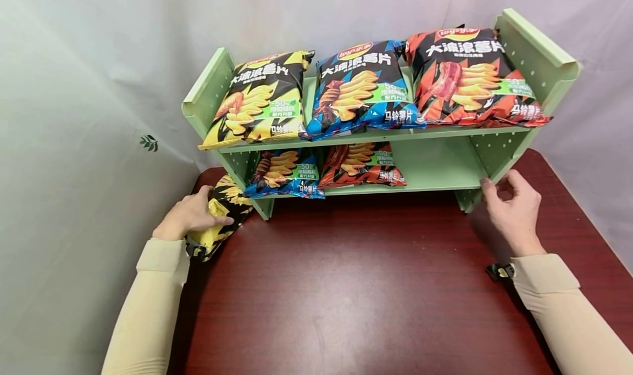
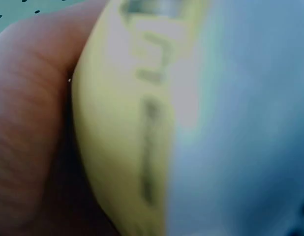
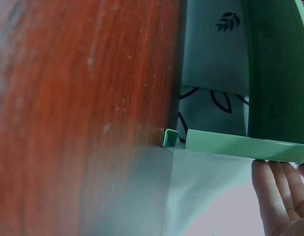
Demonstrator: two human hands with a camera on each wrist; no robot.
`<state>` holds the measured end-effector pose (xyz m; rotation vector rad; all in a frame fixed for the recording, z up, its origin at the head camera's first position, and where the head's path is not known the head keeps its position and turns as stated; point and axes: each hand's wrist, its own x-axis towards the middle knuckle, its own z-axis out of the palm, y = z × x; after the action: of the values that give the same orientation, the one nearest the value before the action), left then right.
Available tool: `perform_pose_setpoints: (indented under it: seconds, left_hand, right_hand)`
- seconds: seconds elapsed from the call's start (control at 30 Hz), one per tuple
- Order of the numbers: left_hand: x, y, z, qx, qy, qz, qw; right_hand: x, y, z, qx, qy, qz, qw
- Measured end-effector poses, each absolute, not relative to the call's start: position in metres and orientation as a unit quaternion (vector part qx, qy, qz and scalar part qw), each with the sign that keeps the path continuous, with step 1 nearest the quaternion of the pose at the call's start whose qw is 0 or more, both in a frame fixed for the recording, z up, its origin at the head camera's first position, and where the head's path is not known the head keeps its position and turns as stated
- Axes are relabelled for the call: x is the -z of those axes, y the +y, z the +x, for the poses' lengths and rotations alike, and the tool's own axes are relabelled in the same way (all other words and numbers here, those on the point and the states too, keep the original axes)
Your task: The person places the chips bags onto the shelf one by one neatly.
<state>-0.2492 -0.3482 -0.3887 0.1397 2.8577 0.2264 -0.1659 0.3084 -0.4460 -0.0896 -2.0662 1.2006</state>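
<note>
At the left, my left hand (image 1: pixel 195 213) grips a black and yellow bag of potato chips (image 1: pixel 229 196) from above, next to the shelf's left foot. Close up in the left wrist view, the yellow bag (image 2: pixel 122 123) bulges beside a finger, blurred. My right hand (image 1: pixel 514 207) is at the right side panel of the light green two-tier shelf (image 1: pixel 440 163). Its straight fingers (image 3: pixel 270 191) touch the panel's outer side, and the thumb lies at the front edge.
Yellow (image 1: pixel 262 98), blue (image 1: pixel 361 87) and red (image 1: pixel 467 78) chip bags lean along the top tier. Below them sit a smaller-looking blue bag (image 1: pixel 287 172) and a red bag (image 1: pixel 363 163). The shelf stands on a dark red wooden table (image 1: pixel 346 287), with pale curtain (image 1: pixel 84 144) around it.
</note>
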Motion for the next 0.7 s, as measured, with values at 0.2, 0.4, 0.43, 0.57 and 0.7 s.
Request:
perform_pose_setpoints:
  seconds: [0.2, 0.4, 0.43, 0.57, 0.7]
  left_hand:
    - [0.389, -0.348, -0.251, -0.065, 0.99, 0.049, 0.114]
    - [0.386, -0.344, -0.246, -0.06, 0.993, 0.045, 0.092]
    - [0.386, -0.344, -0.244, -0.059, 0.993, 0.043, 0.088]
    - [0.384, -0.343, -0.233, -0.06, 0.995, 0.031, 0.072]
    - [0.383, -0.344, -0.22, -0.072, 0.995, 0.011, 0.065]
  right_hand:
    - [0.433, 0.298, -0.159, -0.472, -0.8, -0.029, 0.368]
    - [0.443, 0.308, -0.165, -0.463, -0.805, -0.029, 0.369]
    - [0.445, 0.31, -0.166, -0.461, -0.806, -0.029, 0.369]
    - [0.45, 0.314, -0.169, -0.459, -0.808, -0.03, 0.367]
    - [0.45, 0.314, -0.169, -0.452, -0.812, -0.039, 0.367]
